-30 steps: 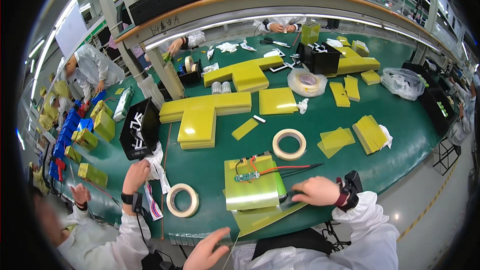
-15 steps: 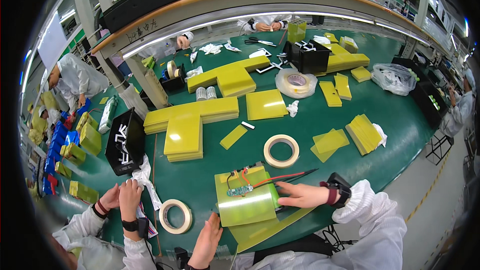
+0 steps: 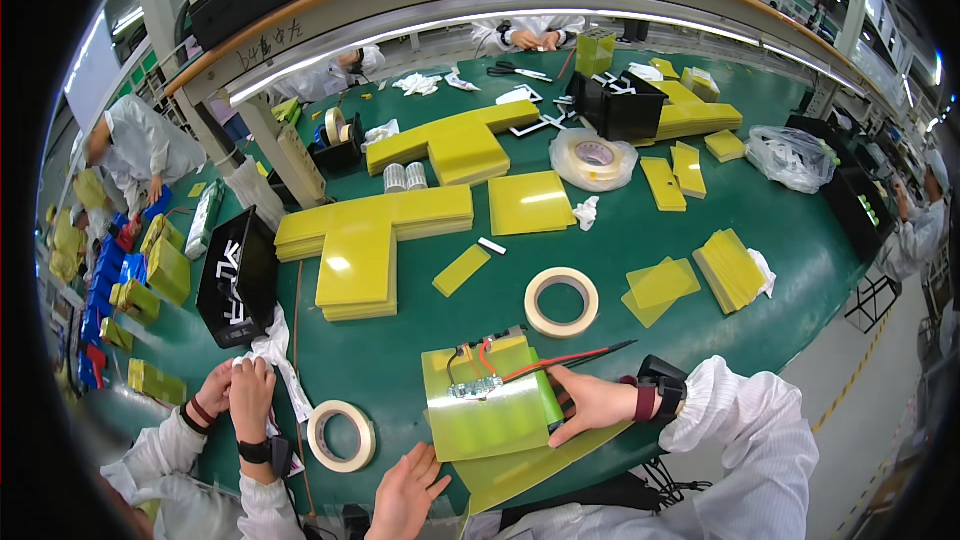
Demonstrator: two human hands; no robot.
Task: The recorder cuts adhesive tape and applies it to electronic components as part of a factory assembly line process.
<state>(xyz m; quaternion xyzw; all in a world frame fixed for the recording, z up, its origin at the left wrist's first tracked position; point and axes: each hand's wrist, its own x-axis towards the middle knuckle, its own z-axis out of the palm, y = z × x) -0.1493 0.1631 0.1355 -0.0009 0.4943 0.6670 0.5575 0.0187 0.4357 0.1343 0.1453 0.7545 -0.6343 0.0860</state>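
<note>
bin [image 3: 632, 122] of white pieces [image 3: 612, 93] beyond pack [image 3: 490, 425]

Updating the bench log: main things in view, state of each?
Left hand, open, fingers spread
Right hand, at pack's end, grip unclear
Battery pack, lying flat, partly covered
Circuit board, wires attached
Red and black leads, right ends free
Lower yellow sheet, under the pack
Tape roll by left hand, flat
Tape roll beyond pack, flat
Left black bin, not empty
Plastic bag, crumpled
Scissors, too small to tell

left grip [image 3: 408, 490]: fingers extended, thumb apart | right grip [image 3: 598, 403]: thumb and fingers spread | right forearm [image 3: 745, 420]: angled inward
</note>
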